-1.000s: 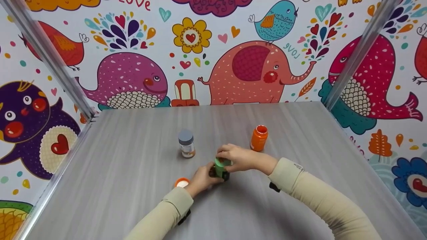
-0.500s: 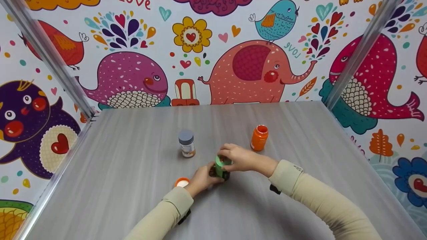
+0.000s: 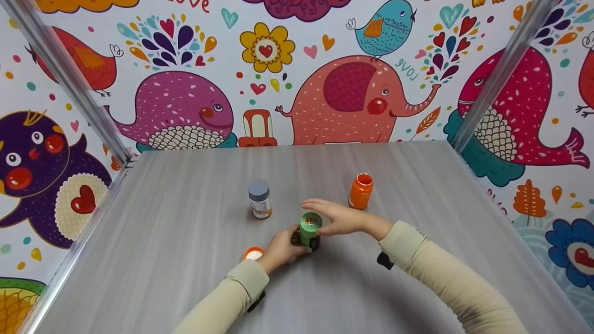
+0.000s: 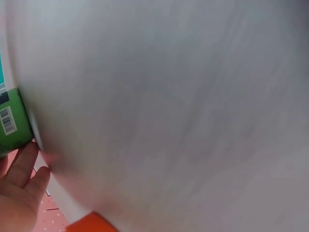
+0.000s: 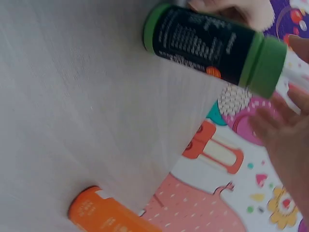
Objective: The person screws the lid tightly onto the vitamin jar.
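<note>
Grey table [image 3: 185, 199]; capped green bottle [image 3: 309, 232] in left grip [image 3: 283, 246]; uncapped orange bottle [image 3: 360, 194].

We counted three bottles: one green bottle [image 5: 207, 46], one orange bottle [image 3: 360, 194] and one pale bottle [image 3: 261, 208]. We saw three lids, one green lid [image 5: 269, 65], one grey lid [image 3: 258, 190] and one orange lid [image 3: 253, 254], plus two hands, one left hand [image 3: 281, 248] and one right hand [image 3: 341, 219], two sleeves [image 3: 457, 273] and one table [image 3: 185, 208]. On the walls [image 3: 315, 30] we found one elephant [image 3: 348, 125], two whales [image 3: 181, 106] and one red car [image 3: 256, 142].
</note>
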Demonstrator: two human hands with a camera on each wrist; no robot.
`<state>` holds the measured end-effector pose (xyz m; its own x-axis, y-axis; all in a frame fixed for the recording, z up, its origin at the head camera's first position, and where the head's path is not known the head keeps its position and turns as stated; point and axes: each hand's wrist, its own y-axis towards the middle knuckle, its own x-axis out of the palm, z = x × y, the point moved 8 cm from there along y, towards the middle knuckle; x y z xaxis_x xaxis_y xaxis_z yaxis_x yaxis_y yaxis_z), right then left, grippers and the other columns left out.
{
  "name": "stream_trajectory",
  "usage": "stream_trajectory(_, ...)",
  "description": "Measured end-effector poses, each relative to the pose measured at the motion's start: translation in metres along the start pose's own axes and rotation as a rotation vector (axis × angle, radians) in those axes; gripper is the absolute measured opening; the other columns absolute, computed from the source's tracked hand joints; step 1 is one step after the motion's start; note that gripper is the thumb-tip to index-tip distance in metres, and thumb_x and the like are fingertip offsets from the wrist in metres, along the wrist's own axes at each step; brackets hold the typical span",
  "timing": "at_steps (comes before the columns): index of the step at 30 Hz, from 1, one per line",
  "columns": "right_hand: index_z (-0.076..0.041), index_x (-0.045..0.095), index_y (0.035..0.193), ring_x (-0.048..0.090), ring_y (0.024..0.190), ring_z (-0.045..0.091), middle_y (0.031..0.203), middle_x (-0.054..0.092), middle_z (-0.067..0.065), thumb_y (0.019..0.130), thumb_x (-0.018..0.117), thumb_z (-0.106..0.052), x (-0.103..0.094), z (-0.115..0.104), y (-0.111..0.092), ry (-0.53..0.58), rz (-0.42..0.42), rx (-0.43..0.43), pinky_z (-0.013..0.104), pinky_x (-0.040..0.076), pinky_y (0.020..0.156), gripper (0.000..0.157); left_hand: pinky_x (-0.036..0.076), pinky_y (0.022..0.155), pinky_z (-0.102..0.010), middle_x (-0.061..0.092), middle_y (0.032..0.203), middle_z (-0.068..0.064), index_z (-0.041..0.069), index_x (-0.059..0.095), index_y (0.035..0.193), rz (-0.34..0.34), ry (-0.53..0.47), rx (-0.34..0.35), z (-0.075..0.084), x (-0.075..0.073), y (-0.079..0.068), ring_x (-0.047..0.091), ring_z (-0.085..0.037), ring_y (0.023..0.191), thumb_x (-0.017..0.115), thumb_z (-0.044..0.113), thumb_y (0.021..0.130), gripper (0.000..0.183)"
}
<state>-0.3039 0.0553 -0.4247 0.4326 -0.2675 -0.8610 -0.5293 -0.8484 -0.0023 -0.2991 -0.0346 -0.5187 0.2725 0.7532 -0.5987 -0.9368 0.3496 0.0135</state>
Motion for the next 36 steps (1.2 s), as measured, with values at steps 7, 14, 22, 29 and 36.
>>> stream_trajectory(7,-0.010,0.036,0.126,0.037,0.112,0.010,0.127,0.037,0.002,0.079,0.053,-0.009,0.002,0.010,-0.004,0.128,-0.031,-0.022,0.028,0.034,0.090,0.050,0.041,0.079,-0.031,0.055,0.106,-0.005,0.011,0.046,0.113,-0.012,-0.022,-0.021,-0.001,0.002,0.000,0.052,-0.016,0.095,0.068,0.033,0.065,0.057)
stream_trajectory(14,-0.008,0.042,0.121,0.046,0.098,0.010,0.114,0.044,0.002,0.078,0.058,-0.022,0.004,0.016,-0.004,0.161,0.075,-0.037,0.026,0.040,0.083,0.048,0.042,0.078,-0.030,0.055,0.105,-0.006,0.010,0.047,0.112,-0.006,-0.018,-0.011,-0.001,0.002,0.001,0.052,-0.016,0.094,0.068,0.031,0.066,0.055)
stream_trajectory(22,-0.010,0.049,0.107,0.048,0.086,0.010,0.097,0.049,-0.002,0.068,0.064,-0.037,0.008,0.025,-0.003,0.233,0.208,0.060,0.031,0.044,0.075,0.050,0.042,0.079,-0.029,0.056,0.104,-0.005,0.010,0.048,0.111,-0.005,-0.038,-0.015,-0.001,0.002,0.001,0.052,-0.015,0.094,0.069,0.030,0.066,0.054)
stream_trajectory(29,-0.008,0.039,0.108,0.050,0.083,0.015,0.097,0.050,0.001,0.068,0.062,-0.042,0.016,0.028,-0.005,0.301,0.221,0.114,0.029,0.045,0.070,0.057,0.041,0.079,-0.029,0.056,0.105,-0.005,0.010,0.047,0.113,-0.003,-0.059,-0.016,-0.001,0.002,0.000,0.052,-0.015,0.095,0.069,0.028,0.066,0.055)
stream_trajectory(36,-0.009,0.028,0.129,0.043,0.100,0.021,0.125,0.036,0.009,0.078,0.057,-0.024,0.015,0.025,-0.008,0.335,0.094,0.033,0.042,0.040,0.079,0.060,0.041,0.080,-0.030,0.054,0.107,-0.005,0.011,0.047,0.112,-0.004,-0.063,-0.021,-0.002,0.001,-0.001,0.052,-0.016,0.096,0.069,0.029,0.065,0.055)
